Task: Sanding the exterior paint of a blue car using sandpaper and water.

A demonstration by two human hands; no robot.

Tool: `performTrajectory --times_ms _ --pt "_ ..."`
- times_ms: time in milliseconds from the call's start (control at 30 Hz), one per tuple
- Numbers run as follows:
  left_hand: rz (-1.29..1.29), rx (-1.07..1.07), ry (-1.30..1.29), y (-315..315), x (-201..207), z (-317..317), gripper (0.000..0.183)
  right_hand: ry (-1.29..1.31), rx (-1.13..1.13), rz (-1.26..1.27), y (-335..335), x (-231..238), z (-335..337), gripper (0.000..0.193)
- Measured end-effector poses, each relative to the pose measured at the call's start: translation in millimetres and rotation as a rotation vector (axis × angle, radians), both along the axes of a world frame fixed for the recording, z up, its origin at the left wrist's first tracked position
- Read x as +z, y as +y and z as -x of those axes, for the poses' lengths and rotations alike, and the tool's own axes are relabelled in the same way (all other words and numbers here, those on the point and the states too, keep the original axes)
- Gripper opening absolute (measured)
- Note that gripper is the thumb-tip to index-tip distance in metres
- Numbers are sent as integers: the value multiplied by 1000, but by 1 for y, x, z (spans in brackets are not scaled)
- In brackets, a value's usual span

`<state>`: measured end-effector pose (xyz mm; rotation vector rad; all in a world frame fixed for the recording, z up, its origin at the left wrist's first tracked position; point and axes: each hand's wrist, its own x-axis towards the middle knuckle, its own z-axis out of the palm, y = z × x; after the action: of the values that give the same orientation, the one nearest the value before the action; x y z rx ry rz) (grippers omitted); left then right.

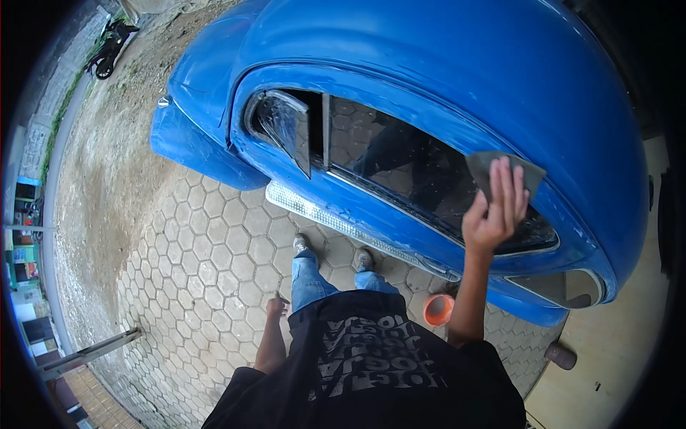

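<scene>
A blue rounded car (429, 50) with scuffed paint stands in front of me. My right hand (496, 207) reaches up to its side, with fingers stretched flat over a dark grey-green sheet of sandpaper (532, 174). That sheet lies against the frame above the rear part of the door window (400, 157), and my palm covers part of it. My left hand (277, 307) hangs low beside my leg, above the paving. Its fingers are loosely apart, and nothing shows in them.
A small vent window (286, 125) is swung outward at the door's front. Below the door runs a shiny ridged running board (343, 225). An orange bucket (438, 310) stands on the hexagonal paving (207, 279) by my right side. A motorbike (111, 46) is parked far left.
</scene>
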<state>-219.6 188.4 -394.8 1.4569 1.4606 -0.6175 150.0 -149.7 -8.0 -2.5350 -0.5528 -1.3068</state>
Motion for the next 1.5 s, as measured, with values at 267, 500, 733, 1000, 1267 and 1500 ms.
performTrajectory --times_ms 267,500,733,1000,1267,1500 --pt "275 -146 -133 132 -43 -91 59 178 163 104 142 17 -24 45" --pt "100 -99 -435 198 -29 -145 44 121 15 208 137 10 -17 44" --pt "228 -413 -58 237 -86 -78 46 289 193 238 251 37 -35 42" --pt "340 -243 -70 217 -90 -75 40 153 -58 209 191 28 -19 43" --pt "427 -621 99 204 -88 -135 35 414 379 295 285 29 -52 34" --pt "269 -434 -569 201 -57 -183 32 407 177 319 189 53 -23 31"
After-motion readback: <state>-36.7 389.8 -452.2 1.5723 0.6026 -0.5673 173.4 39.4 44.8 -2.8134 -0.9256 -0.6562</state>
